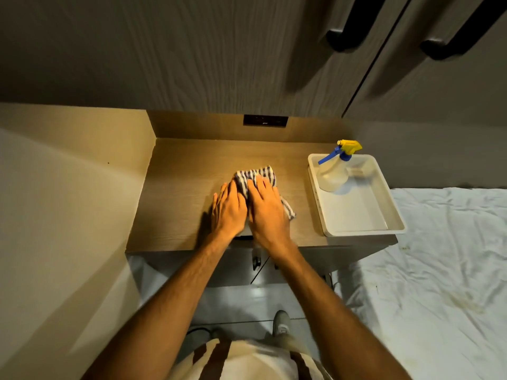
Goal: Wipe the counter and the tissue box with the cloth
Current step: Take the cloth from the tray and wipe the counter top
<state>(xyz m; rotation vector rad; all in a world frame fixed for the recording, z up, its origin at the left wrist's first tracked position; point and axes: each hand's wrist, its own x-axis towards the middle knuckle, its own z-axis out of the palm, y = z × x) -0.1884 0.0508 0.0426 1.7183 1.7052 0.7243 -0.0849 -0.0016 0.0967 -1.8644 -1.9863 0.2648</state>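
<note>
Nearest the camera, a striped shirt (241, 360) and one grey shoe (281, 322) on the pale tiled floor (238, 303) show below two bare forearms reaching forward. The left hand (229, 209) and right hand (267, 212) lie side by side, palms down, near the front edge of the wooden worktop (175, 193) at its middle. The fingers of both hands are stretched flat and slightly spread, pressing down on the cloth (263, 172) rather than clamped around it. The cloth, striped blue and white, is bunched; its long axis runs from the worktop's back toward the front right, with one corner poking out beside the right hand. At the right edge sits a white tray (365, 215) holding a clear spray bottle (333, 174), its yellow and blue nozzle pointing right. A dark socket panel (265, 120) is set in the back wall; its writing is unreadable. Above hang grey cabinet doors with black handles (450, 48). A white rumpled bed sheet (444, 270) lies to the right.
</note>
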